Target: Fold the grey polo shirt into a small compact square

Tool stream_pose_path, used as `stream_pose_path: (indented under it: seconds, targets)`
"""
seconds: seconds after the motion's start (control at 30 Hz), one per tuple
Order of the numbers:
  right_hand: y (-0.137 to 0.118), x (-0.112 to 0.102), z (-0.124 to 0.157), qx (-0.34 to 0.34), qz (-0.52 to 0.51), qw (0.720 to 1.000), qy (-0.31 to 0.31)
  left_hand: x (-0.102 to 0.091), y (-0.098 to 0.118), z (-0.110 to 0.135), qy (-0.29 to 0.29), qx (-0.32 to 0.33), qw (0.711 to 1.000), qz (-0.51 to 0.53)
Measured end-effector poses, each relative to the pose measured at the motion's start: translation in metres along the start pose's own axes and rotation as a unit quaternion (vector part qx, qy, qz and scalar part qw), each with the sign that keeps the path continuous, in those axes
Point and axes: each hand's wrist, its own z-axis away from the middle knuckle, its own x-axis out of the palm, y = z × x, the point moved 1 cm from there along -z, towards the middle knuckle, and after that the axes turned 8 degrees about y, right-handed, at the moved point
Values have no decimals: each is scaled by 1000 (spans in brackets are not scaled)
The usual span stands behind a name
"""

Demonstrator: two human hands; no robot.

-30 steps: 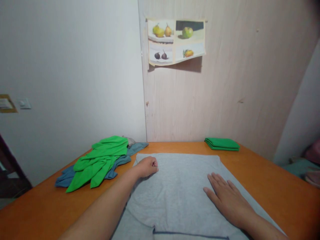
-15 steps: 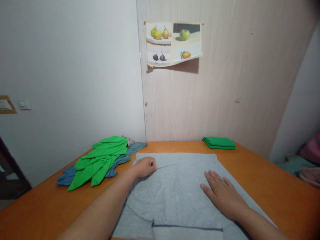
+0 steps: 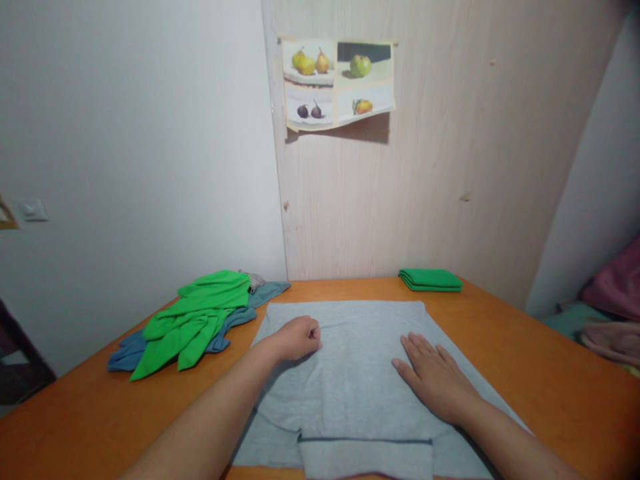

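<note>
A light grey garment (image 3: 360,373) lies spread on the orange-brown table, with creases at its left side. Near its lower edge runs a flap (image 3: 367,459) with a dark line along its top. My left hand (image 3: 300,337) rests on the upper left part of the cloth, curled into a loose fist; no fabric shows inside it. On the right part of the garment my right hand (image 3: 440,380) lies flat, palm down, fingers stretched out and slightly apart.
A heap of crumpled bright green cloth (image 3: 200,313) over blue cloth (image 3: 125,357) lies at the left. At the back right sits a folded green cloth (image 3: 431,280). The table (image 3: 545,373) meets a wall with a fruit poster (image 3: 335,83).
My left fist has slid a little to the right over the grey garment. My right hand stays flat in about the same place on it. The whole view has shifted slightly.
</note>
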Motion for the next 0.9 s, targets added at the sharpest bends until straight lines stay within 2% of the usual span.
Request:
stream_pose_path:
  seconds: [0.17, 0.4, 0.53, 0.7, 0.8, 0.9]
  targets:
    - [0, 0, -1, -2, -2, 1000, -4, 1, 2, 0, -2, -12, 1000, 7]
    - [1, 1, -2, -2, -6, 1000, -8, -14, 5, 10, -22, -7, 998, 50]
    - [1, 2, -3, -1, -9, 1000, -3, -16, 8, 14, -30, -8, 998, 51]
    - [-3, -15, 2, -15, -32, 999, 39, -15, 24, 20, 11, -9, 999, 52]
    - [-7, -30, 4, -50, -57, 995, 68, -17, 34, 31, -10, -8, 998, 65]
    - [-9, -36, 5, -68, -79, 991, 80, -16, 37, 44, -43, -18, 997, 62]
